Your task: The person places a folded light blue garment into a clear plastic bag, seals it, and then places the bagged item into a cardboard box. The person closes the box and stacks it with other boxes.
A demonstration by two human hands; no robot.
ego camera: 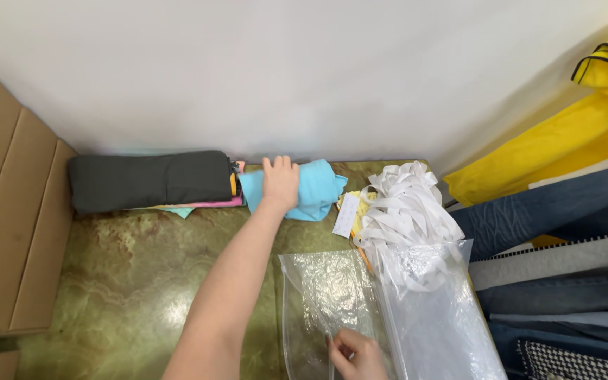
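Note:
My left hand (280, 184) reaches far across the green marbled table (128, 274) and presses flat on a folded light blue garment (318, 188) by the wall. Whether its fingers grip the cloth I cannot tell. Close to me, my right hand (357, 355) pinches the edge of a clear plastic bag (325, 295) that lies flat on the table. A small white tag (345, 214) sticks out beside the blue garment.
A rolled dark grey cloth (150, 180) lies on pink and teal pieces at the back left. Cardboard boxes (5, 211) stand on the left. A bundle of white straps (406, 207) rests on stacked clear bags (434, 309). Yellow and denim clothes (564, 190) hang at the right.

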